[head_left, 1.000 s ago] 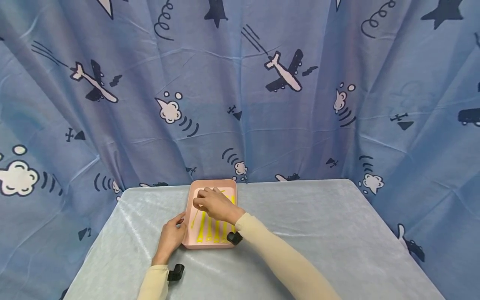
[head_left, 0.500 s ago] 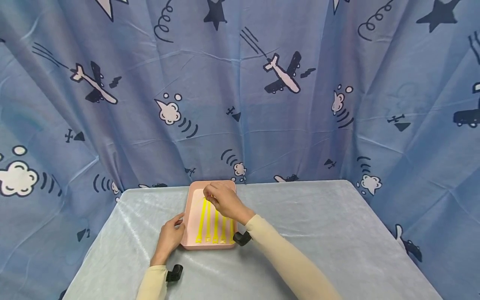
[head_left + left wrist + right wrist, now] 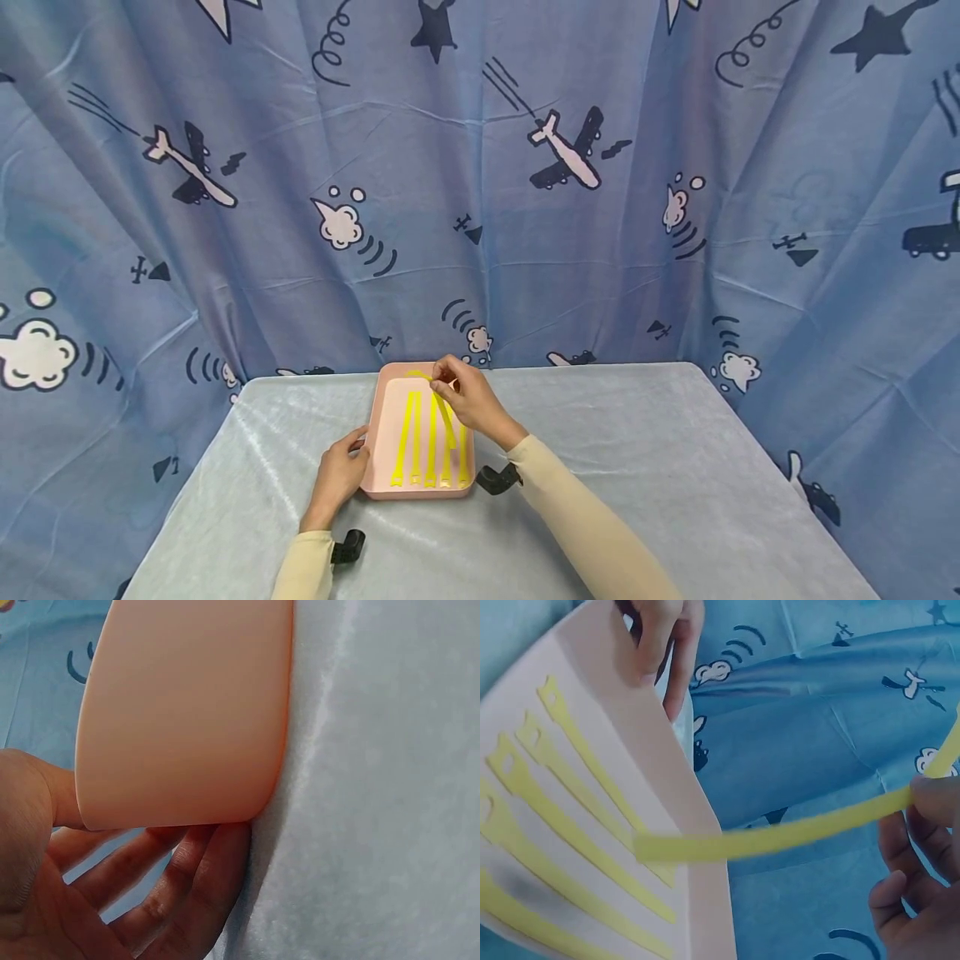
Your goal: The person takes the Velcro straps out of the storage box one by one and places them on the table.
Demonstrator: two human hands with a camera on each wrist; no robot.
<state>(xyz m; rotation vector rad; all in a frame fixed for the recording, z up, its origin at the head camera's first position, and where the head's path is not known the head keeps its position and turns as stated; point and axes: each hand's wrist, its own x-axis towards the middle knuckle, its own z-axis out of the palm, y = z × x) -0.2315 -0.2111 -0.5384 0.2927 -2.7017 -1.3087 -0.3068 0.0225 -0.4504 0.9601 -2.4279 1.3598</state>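
Observation:
A pink tray (image 3: 386, 454) lies at the table's far edge, with several yellow hook-and-loop cable ties (image 3: 431, 446) side by side in it, their notched heads toward the near end. My left hand (image 3: 341, 473) grips the tray's left wall; in the right wrist view its thumb is inside the rim and its fingers are outside. Over the tray's far right part, my right hand (image 3: 477, 402) pinches one loose cable tie (image 3: 802, 834) between thumb and fingers. One end of it hangs over the tray and the other sticks out past the fingers.
A pale grey cloth (image 3: 637, 467) covers the table. Directly behind the table hangs a blue curtain (image 3: 585, 275) printed with planes and clouds. Black wrist cameras (image 3: 498, 479) are strapped to both forearms.
My right hand has moved right and lifted a little, carrying the cable tie from the tray's left side to over its right side. The left hand has stayed on the tray.

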